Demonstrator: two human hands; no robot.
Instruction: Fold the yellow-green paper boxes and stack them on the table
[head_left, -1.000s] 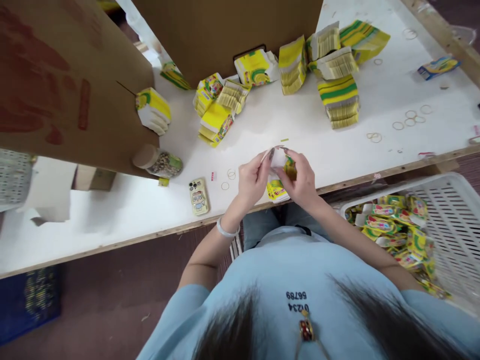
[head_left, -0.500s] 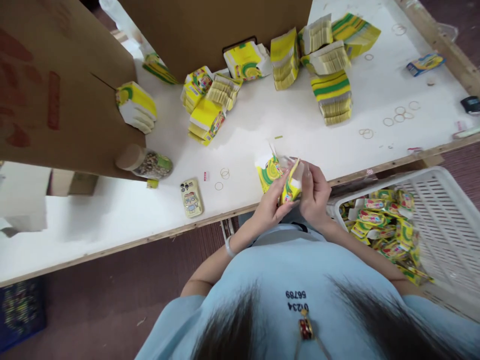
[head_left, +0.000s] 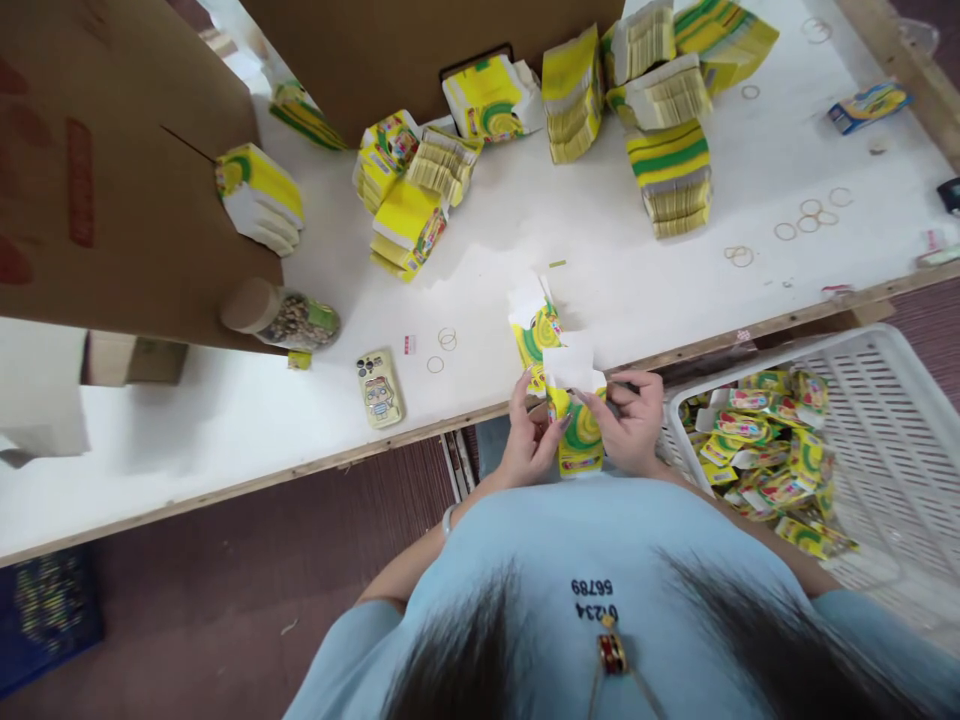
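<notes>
Between my hands is a yellow and green printed carton [head_left: 583,432] with a white flap standing up at its top. My left hand [head_left: 529,440] grips its left edge, thumb on the front. At the right edge my right hand [head_left: 630,420] is closed on it, with fingertips on the front near the flap. Just beyond, another yellow carton [head_left: 534,335] lies on the table's front part, its near end partly behind my left hand. To the right of my right hand, a white plastic basket [head_left: 870,430] holds many small yellow cartons [head_left: 787,440].
Stacks of flat yellow cartons [head_left: 671,180] stand along the back of the white table [head_left: 480,320]. Brown cardboard boxes [head_left: 135,180] rise at the left and back. A phone [head_left: 380,388], a lidded jar [head_left: 292,318], rubber bands [head_left: 810,215] and a blue box [head_left: 870,107] lie about.
The carton in my hands has turned from edge-on to showing its printed face, with the white flap up. Both hands have come a little closer to my body.
</notes>
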